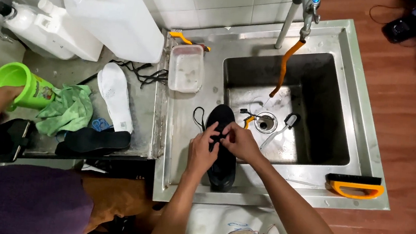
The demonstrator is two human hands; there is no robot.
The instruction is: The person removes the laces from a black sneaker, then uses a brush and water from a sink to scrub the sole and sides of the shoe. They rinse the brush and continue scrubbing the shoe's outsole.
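Both hands meet over a black fabric shoe (222, 149) lying on the steel sink's draining board (180, 145): the left hand (202, 149) and the right hand (240, 141) each pinch its black lace (199, 117) with curled fingers (one loop trails left). Beyond sit a clear plastic tub (186, 68), a white insole (114, 95) and an orange-handled brush (355, 186)

A stainless steel sink unit (176, 180) is seen, and on its flat drainboard a black shoe (223, 169) is laid, just left of the basin (330, 118). Behind the shoe a clear plastic tub (186, 69) is placed. In front of the basin, an orange-handled brush (355, 186) is laid on the rim. Left of the shoe, on a grey counter (65, 70), a white insole (115, 95), a green cloth (69, 108) and a black insole (95, 140) are found.
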